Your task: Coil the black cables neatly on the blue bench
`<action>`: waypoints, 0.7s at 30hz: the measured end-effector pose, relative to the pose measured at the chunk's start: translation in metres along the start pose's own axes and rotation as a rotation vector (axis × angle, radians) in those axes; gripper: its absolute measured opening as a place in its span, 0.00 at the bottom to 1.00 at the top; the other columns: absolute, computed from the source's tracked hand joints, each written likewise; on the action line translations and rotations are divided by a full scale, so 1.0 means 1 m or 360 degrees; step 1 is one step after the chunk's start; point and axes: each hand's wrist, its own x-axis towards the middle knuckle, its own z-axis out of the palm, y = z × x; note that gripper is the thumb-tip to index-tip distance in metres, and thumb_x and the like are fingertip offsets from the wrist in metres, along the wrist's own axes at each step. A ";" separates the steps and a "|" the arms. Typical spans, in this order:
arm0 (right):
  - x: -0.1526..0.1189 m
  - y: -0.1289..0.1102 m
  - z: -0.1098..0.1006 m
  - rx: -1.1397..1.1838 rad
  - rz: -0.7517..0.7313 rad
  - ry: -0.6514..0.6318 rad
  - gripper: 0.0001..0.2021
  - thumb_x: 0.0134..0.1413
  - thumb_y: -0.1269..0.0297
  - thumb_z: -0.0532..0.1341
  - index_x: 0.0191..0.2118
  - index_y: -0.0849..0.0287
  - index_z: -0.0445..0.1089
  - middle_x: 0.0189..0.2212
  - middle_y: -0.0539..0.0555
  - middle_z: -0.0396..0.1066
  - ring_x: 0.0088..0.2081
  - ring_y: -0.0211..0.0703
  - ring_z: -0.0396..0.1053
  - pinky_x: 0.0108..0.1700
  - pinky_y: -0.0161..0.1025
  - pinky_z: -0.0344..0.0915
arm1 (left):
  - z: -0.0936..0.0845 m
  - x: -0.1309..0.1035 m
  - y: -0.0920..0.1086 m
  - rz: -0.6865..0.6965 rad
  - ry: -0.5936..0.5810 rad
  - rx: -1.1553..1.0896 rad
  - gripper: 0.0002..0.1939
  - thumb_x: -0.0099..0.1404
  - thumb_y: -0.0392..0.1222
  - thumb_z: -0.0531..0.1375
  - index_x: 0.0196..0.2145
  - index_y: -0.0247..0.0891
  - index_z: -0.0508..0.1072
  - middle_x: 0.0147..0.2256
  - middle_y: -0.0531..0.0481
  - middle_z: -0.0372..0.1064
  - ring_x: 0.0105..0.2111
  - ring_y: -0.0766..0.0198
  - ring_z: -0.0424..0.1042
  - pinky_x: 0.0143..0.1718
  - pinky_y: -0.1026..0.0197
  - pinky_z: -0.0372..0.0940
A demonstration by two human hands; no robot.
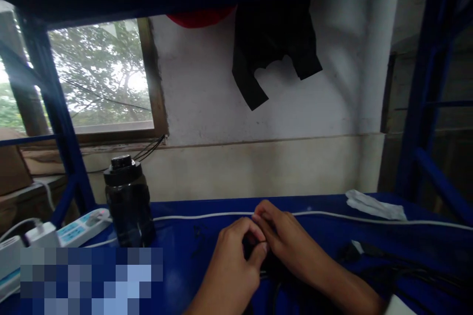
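Observation:
Above the blue shelf, my left hand (pixel 234 253) has its thumb and fingers curled into a pinch. A thin dark strand seems to show at the fingertips, too small to name. My right hand (pixel 279 231) meets it from the right, fingers bent down and touching the left fingers. Whatever the right fingers grip is hidden. Black cable (pixel 275 295) lies in the shadow below both hands. More black cables (pixel 414 270) are bunched at the right, near a dark plug-like end (pixel 351 251).
A dark bottle (pixel 129 206) stands at the left beside a white power strip (pixel 83 226) with plugs. One white cord (pixel 332 213) runs across the blue shelf (pixel 177 266) behind my hands. Crumpled white tissue (pixel 375 205) lies back right. Blue posts (pixel 424 78) frame both sides.

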 end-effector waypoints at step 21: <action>-0.005 -0.002 0.001 -0.0314 -0.0090 0.0053 0.06 0.75 0.65 0.53 0.41 0.55 0.64 0.31 0.49 0.75 0.32 0.44 0.73 0.33 0.38 0.56 | -0.007 -0.003 0.001 0.0130 -0.0032 0.0008 0.06 0.61 0.30 0.63 0.31 0.40 0.77 0.32 0.52 0.76 0.35 0.60 0.70 0.40 0.57 0.61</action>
